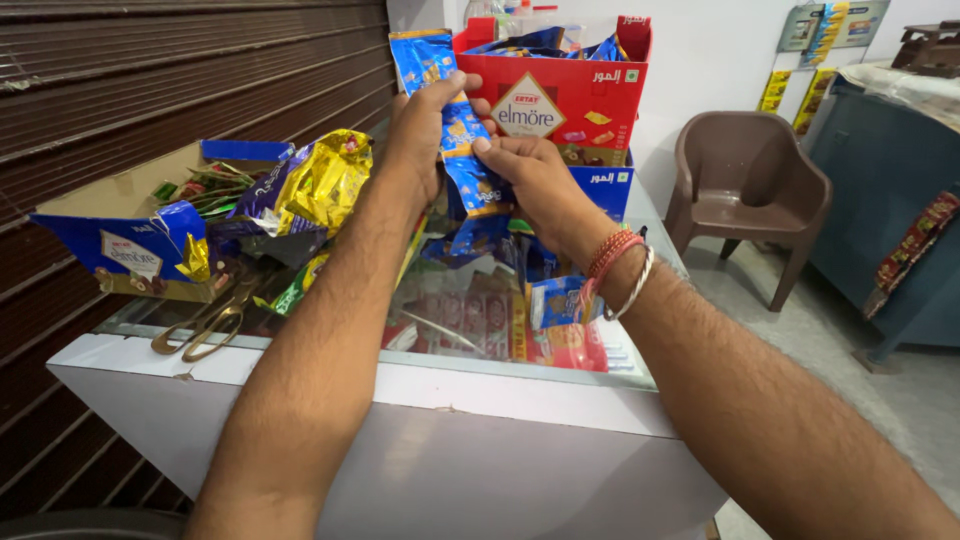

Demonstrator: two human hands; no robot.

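Both my hands hold one strip of small blue snack packets (452,120) above a glass-topped chest freezer (420,395). My left hand (420,130) pinches the strip near its upper part. Lower down, my right hand (530,180) grips the same strip; red and white bangles circle that wrist. The strip's lower end hangs toward more blue packets (555,300) lying on the glass. Behind the strip stands a red open carton (570,95) filled with similar blue packets.
A blue torn carton (130,235) with a gold foil bag (320,180) sits at left on the freezer. Brass scissors (205,325) lie near the front left edge. A brown plastic chair (745,190) and a blue-grey cabinet (890,200) stand at right. A metal shutter (150,70) runs along the left.
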